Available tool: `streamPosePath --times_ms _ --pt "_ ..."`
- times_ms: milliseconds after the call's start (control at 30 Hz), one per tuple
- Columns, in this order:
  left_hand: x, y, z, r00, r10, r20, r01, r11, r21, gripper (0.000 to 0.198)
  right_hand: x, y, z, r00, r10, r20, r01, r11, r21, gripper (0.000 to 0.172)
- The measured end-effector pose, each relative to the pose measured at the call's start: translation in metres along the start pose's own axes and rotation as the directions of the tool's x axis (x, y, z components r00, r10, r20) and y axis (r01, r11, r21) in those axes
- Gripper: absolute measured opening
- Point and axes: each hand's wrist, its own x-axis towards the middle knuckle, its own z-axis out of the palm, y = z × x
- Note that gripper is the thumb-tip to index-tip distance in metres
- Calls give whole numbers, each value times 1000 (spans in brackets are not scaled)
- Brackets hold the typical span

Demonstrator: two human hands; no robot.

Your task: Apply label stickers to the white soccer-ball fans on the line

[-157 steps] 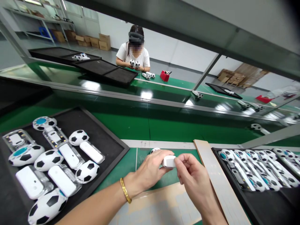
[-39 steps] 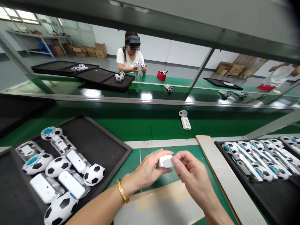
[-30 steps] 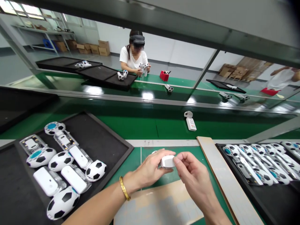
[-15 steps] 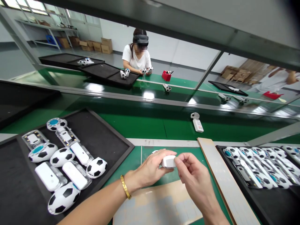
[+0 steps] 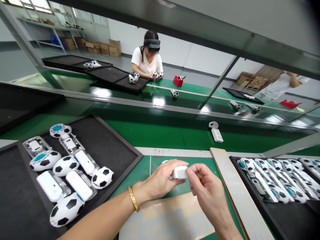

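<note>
A white device (image 5: 180, 172) with a flat end face turned toward me is held over the green bench. My left hand (image 5: 163, 178) is wrapped round it, and a bit of its patterned end shows behind the fingers. Thumb and index finger of my right hand (image 5: 203, 181) are pinched at the right edge of the device's end face. Whether a small piece sits between those fingertips is too small to tell. Beneath the hands lies a tan board with greyish squares (image 5: 170, 216).
Football-patterned devices lie in a black tray (image 5: 120, 143) at left; more fill another tray (image 5: 272, 216) at right. A long board (image 5: 240, 186) stands beside it. One device (image 5: 217, 135) lies on the green belt (image 5: 155, 133). Across it, a person (image 5: 147, 61) handles similar devices.
The device on the belt has shifted right, while those on the far belt have shifted left. A person at far right has moved their arms. My hands hold nearly the same pose.
</note>
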Motion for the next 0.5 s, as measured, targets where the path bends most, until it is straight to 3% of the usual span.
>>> streamPosePath --times_ms 500 --pt "1 1 -1 999 -43 -4 43 999 11 40 4 8 -6 998 51 40 -53 996 68 31"
